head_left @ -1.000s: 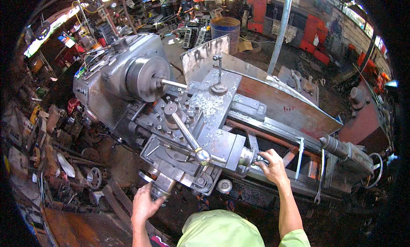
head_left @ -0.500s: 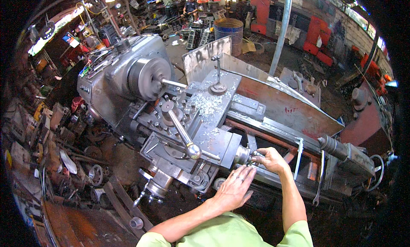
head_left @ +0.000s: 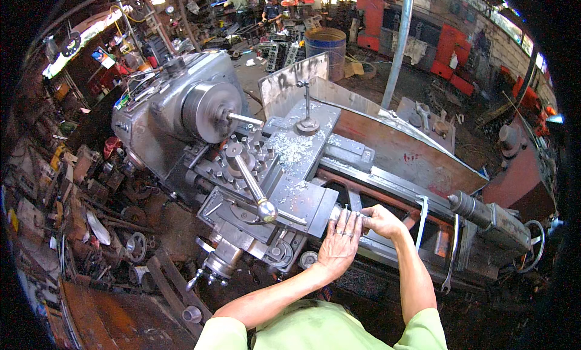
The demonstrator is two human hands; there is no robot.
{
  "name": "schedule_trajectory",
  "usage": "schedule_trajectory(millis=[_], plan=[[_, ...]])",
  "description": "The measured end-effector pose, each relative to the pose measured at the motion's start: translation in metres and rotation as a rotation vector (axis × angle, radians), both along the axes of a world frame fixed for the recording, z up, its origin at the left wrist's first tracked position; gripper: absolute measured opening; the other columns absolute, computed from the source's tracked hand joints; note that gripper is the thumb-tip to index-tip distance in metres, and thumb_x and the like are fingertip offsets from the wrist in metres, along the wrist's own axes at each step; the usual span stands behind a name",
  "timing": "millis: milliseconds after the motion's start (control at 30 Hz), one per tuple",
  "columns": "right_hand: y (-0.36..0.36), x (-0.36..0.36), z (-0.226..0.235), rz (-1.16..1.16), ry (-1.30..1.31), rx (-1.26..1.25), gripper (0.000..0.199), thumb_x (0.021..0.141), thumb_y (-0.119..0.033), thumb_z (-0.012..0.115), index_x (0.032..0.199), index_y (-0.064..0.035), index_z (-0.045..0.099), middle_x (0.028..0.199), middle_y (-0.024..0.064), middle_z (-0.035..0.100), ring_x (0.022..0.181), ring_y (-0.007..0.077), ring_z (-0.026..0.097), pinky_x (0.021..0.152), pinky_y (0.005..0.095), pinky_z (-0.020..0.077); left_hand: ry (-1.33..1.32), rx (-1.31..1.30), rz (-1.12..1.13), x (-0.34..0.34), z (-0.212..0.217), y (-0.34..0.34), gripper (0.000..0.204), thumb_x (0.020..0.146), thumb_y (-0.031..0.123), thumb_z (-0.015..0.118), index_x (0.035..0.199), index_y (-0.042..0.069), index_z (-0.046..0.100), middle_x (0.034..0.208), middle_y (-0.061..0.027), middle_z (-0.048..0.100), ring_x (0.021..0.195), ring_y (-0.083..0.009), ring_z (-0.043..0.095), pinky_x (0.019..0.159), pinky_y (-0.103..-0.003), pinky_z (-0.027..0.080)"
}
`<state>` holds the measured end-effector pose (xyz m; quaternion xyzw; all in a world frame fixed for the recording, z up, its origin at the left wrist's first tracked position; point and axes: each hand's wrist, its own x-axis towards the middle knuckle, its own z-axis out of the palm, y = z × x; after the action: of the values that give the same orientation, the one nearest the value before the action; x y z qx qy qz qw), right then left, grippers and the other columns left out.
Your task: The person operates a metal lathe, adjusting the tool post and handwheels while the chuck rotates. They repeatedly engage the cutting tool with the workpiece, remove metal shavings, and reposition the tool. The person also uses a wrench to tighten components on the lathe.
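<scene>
A small crank with a silver collar (head_left: 335,212) sits at the right end of the lathe's top slide (head_left: 315,208). My right hand (head_left: 384,222) is closed at the crank's right side, fingertips bent in. Over its front and top curl the fingers of my left hand (head_left: 340,244), held together; the two hands nearly meet and hide most of the crank. To the left stands the tool post (head_left: 235,153) with its long ball-ended lever (head_left: 254,189). Beyond it, the round chuck (head_left: 210,113), its face blurred, carries a thin metal rod (head_left: 246,119).
Metal chips (head_left: 293,145) litter the carriage beside an upright post on a round base (head_left: 307,126). The tailstock (head_left: 493,220) stands right, a wrench (head_left: 451,256) hanging before it. Scrap parts crowd the left floor. People (head_left: 271,12) are far back near a rusty drum (head_left: 325,47).
My left hand has moved up from just below the crank, its fingers now over it. My right hand stays at the crank, having shifted slightly.
</scene>
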<state>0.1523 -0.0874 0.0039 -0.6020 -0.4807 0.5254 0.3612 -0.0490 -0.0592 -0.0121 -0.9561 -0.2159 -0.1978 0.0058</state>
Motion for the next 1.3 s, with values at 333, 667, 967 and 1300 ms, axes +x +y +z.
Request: schedule_trajectory(millis=[333, 667, 967, 1300], plan=[[0.007, 0.013, -0.017, 0.078, 0.168, -0.031, 0.027, 0.093, -0.026, 0.068, 0.091, 0.0009, 0.069, 0.072, 0.0065, 0.066, 0.06, 0.0144, 0.062, 0.059, 0.0312, 0.0531, 0.013, 0.128, -0.006, 0.016, -0.009, 0.021, 0.056, 0.091, 0.019, 0.053, 0.142, -0.002, 0.044, 0.139, -0.0203, 0.051, 0.133, -0.0364, 0.045, 0.107, -0.059, 0.033], [0.009, 0.018, -0.032, -0.005, 0.291, -0.118, 0.023, 0.091, -0.021, 0.072, 0.095, 0.0014, 0.069, 0.079, 0.0048, 0.067, 0.065, 0.0116, 0.06, 0.061, 0.0292, 0.0496, 0.055, 0.2, -0.095, 0.024, 0.002, 0.036, 0.044, 0.088, 0.015, 0.053, 0.126, -0.006, 0.056, 0.115, -0.0203, 0.062, 0.111, -0.033, 0.058, 0.105, -0.05, 0.041], [-0.024, -0.02, -0.026, -0.388, -0.336, 0.407, 0.036, 0.08, -0.013, 0.076, 0.11, 0.0038, 0.066, 0.108, 0.0155, 0.069, 0.095, 0.0259, 0.067, 0.088, 0.0371, 0.0535, 0.209, 0.13, -0.167, 0.028, 0.013, 0.045, 0.041, 0.084, 0.015, 0.061, 0.119, -0.007, 0.058, 0.106, -0.0184, 0.066, 0.106, -0.0308, 0.06, 0.102, -0.046, 0.041], [-0.045, -0.063, -0.03, -0.44, -1.067, 0.652, 0.055, 0.064, -0.01, 0.079, 0.115, -0.0003, 0.063, 0.121, 0.0167, 0.06, 0.115, 0.035, 0.057, 0.094, 0.0464, 0.0447, 0.364, 0.031, -0.225, 0.033, 0.03, 0.051, 0.043, 0.073, 0.017, 0.074, 0.109, -0.001, 0.061, 0.106, -0.0168, 0.068, 0.106, -0.0302, 0.062, 0.1, -0.044, 0.042]])
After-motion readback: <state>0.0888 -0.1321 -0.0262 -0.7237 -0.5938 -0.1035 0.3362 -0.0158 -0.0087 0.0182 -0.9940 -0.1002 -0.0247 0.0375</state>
